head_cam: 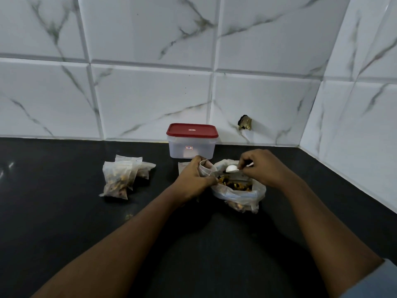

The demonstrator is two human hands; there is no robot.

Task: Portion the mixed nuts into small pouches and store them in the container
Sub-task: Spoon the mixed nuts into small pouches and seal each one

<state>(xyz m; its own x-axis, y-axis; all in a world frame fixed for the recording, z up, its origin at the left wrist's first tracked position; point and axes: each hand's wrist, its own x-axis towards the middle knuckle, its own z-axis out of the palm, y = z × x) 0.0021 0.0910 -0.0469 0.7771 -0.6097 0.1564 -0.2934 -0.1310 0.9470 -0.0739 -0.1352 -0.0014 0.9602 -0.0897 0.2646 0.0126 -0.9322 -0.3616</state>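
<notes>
— How far along?
— Several filled pouches (120, 179) lie on the counter (64, 222). The left hand (194, 178) grips an open pouch (206, 167), the right hand (263, 166) pinches a spoon (232, 168) over the nut bag (238, 191). The container (191, 147) sits behind, lid on; storing seems undone.

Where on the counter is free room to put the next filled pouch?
Bare counter lies left of the filled pouches, and a narrower strip between them and the left hand. In front of the container, the right hand, spoon and nut bag crowd.
</notes>
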